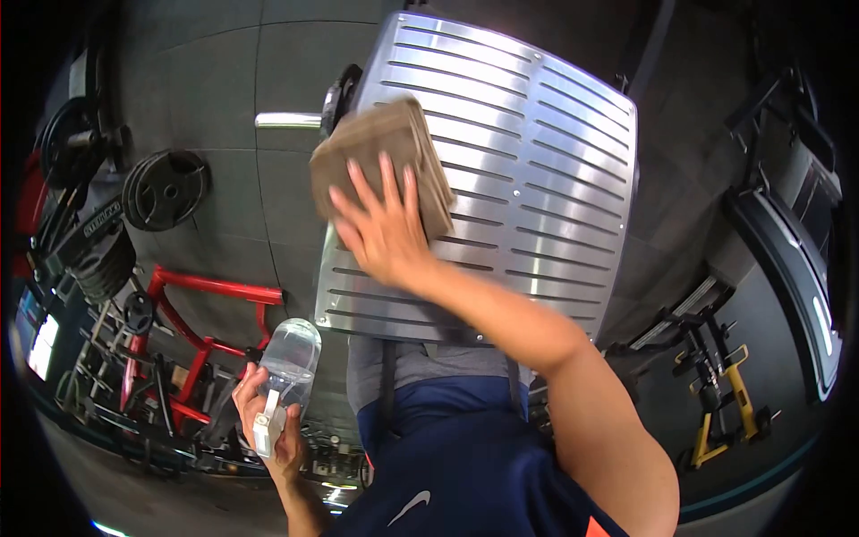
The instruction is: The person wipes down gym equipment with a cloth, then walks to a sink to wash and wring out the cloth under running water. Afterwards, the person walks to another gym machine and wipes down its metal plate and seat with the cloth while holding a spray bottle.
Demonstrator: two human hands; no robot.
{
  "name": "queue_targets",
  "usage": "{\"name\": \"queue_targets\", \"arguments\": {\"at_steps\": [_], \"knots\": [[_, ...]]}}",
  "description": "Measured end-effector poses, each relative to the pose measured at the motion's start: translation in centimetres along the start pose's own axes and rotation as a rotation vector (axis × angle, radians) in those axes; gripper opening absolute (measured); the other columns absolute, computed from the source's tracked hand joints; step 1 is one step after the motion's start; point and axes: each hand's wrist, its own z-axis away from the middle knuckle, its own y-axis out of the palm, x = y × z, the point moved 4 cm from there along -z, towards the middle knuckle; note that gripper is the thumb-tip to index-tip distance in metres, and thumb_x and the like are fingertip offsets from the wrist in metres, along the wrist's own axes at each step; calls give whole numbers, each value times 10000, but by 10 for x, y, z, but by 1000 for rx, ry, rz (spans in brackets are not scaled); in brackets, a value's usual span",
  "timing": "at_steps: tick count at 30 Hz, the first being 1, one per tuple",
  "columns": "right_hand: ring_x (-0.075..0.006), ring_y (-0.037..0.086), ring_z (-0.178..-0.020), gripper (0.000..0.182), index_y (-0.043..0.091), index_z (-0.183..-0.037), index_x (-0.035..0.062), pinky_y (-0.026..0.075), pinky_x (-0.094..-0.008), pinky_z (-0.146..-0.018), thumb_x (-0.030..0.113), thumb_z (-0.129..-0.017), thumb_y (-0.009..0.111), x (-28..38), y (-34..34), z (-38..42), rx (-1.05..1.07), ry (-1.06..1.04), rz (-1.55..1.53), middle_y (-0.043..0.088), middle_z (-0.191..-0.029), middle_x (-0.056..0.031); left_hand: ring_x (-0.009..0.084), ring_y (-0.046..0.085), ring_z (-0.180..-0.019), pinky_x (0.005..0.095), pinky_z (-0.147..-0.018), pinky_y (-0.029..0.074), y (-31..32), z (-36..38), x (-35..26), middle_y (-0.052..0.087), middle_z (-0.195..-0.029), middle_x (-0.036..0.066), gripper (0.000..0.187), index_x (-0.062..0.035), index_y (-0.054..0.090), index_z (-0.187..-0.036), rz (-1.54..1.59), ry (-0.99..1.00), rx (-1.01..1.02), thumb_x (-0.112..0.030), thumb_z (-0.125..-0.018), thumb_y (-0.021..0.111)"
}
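Observation:
My right hand [386,224] lies spread on a folded brown cloth [371,148], pressing it against the left side of a slotted metal plate [564,215]. The cloth's upper edge is slightly blurred and overhangs the plate's left edge. Lower left, my left hand [268,416] is wrapped round the neck of a clear spray bottle [291,362] with a white spray head [264,430]. Clear liquid shows inside the bottle, which is held tilted, apart from the plate.
A bare metal bar [288,120] juts out left of the plate beside a black weight disc [335,98]. Weight plates [165,190] hang further left, above a red frame [215,286]. At right stand a yellow and black rack [734,394] and a dark machine [787,268].

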Motion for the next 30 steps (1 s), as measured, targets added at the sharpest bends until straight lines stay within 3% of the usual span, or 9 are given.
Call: {"name": "queue_targets", "arguments": {"at_steps": [3, 9, 11, 12, 13, 14, 16, 22, 30], "knots": [[-537, 143, -1427, 567, 561, -1365, 215, 120, -722, -1075, 510, -882, 595, 15, -7, 46, 175, -35, 61, 252, -1567, -211, 451, 476, -1237, 549, -1024, 363, -5, 7, 14, 563, -1256, 190, 333, -18, 544, -991, 0, 10, -38, -285, -885, 712], [-578, 93, -1416, 881, 351, -1508, 230, 16, -761, -1064, 772, -821, 455, -101, -16, -122, -111, 68, 408, 172, -1561, -303, 452, 494, -1225, 551, -1017, 375, -8, 33, 47, 579, -1240, 194, 321, -15, 562, -942, 54, -46, -119, -267, -857, 740], [-558, 114, -1422, 739, 376, -1496, 217, 29, -734, -1091, 662, -908, 436, -129, -22, -169, -180, 135, 418, 189, -1578, -249, 449, 492, -1229, 550, -1018, 375, -7, 41, 63, 578, -1242, 194, 328, -16, 561, -944, 101, -59, -134, -273, -853, 744], [-408, 284, -1426, 548, 421, -1461, 101, 202, -586, -1159, 431, -1030, 351, -65, -55, -169, -99, 278, 582, 342, -1533, -209, 448, 491, -1231, 550, -1018, 375, -5, 45, 71, 578, -1242, 194, 331, -17, 561, -945, 128, -62, -138, -276, -852, 745], [-437, -4, -1481, 613, 267, -1544, 182, -9, -631, -1165, 497, -1018, 270, -98, -41, -186, 140, 357, 434, 76, -1616, -198, 448, 487, -1236, 553, -1020, 373, -5, 47, 79, 578, -1242, 189, 335, -19, 560, -951, 137, -69, -134, -281, -852, 746], [-397, 296, -1422, 580, 392, -1486, 113, 215, -565, -1151, 451, -1014, 395, -110, -29, -183, -67, 229, 543, 337, -1531, -230, 449, 484, -1239, 553, -1023, 370, -4, 50, 85, 578, -1241, 187, 336, -20, 558, -956, 134, -72, -125, -280, -854, 744], [-519, 172, -1426, 579, 430, -1465, 205, 90, -691, -1124, 520, -980, 405, -115, -4, -154, -128, 38, 361, 260, -1575, -179, 450, 480, -1244, 554, -1027, 365, -5, 53, 99, 578, -1240, 183, 337, -21, 554, -966, 135, -66, -121, -279, -857, 741], [-468, 183, -1448, 566, 434, -1464, 170, 150, -633, -1143, 314, -935, 574, 39, 2, 64, 322, -113, 251, 250, -1586, -159, 449, 478, -1250, 558, -1028, 358, -14, 77, 153, 577, -1246, 182, 351, -35, 536, -969, 241, -19, -173, -293, -856, 745], [-502, 88, -1455, 808, 174, -1565, 221, 120, -741, -1067, 677, -934, 388, -80, -54, 151, -31, 875, 552, 88, -1604, -241, 448, 472, -1260, 552, -1039, 351, -25, 114, 211, 584, -1248, 177, 311, -55, 502, -1009, 205, 34, -82, -223, -873, 724]]}}
